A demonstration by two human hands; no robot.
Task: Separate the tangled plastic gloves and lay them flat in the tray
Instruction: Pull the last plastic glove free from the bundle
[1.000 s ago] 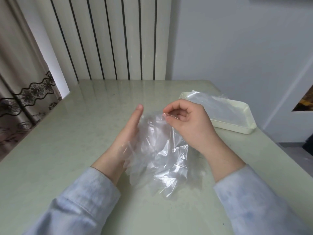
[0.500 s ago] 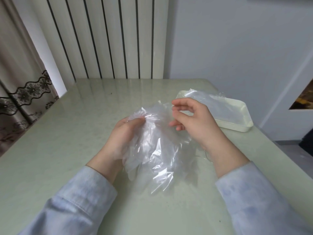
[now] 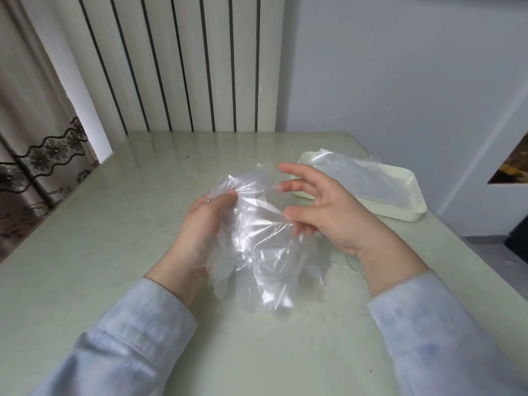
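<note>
Head view, from the left: a lace-trimmed curtain (image 3: 37, 167) hangs well to the left of the tangled gloves (image 3: 257, 247). The gloves are held low over the middle of the pale green desk (image 3: 114, 238), their loose ends trailing toward the person. Against the left side of the tangled gloves, the left hand (image 3: 197, 227) has its fingers (image 3: 223, 200) curled in, pinching the crumpled upper edge of the film. That grip looks meant to anchor the bundle so one layer can be drawn off it. At the right side of the tangled gloves, the right hand (image 3: 328, 215) is half spread. Its index and middle fingers reach out free above the film, while the thumb and lower fingers appear to nip a single sheet, since taut creases run from them back to the left-hand pinch. Pulling sideways like this probably lets the thin, clinging plastic peel apart rather than tear. Beyond and to the right of the tangled gloves, well apart from them, the cream tray (image 3: 400, 215) sits near the desk's far corner. Clear film (image 3: 351, 175) already lies in it, spilling over the rim, so I judge the job partly done.
</note>
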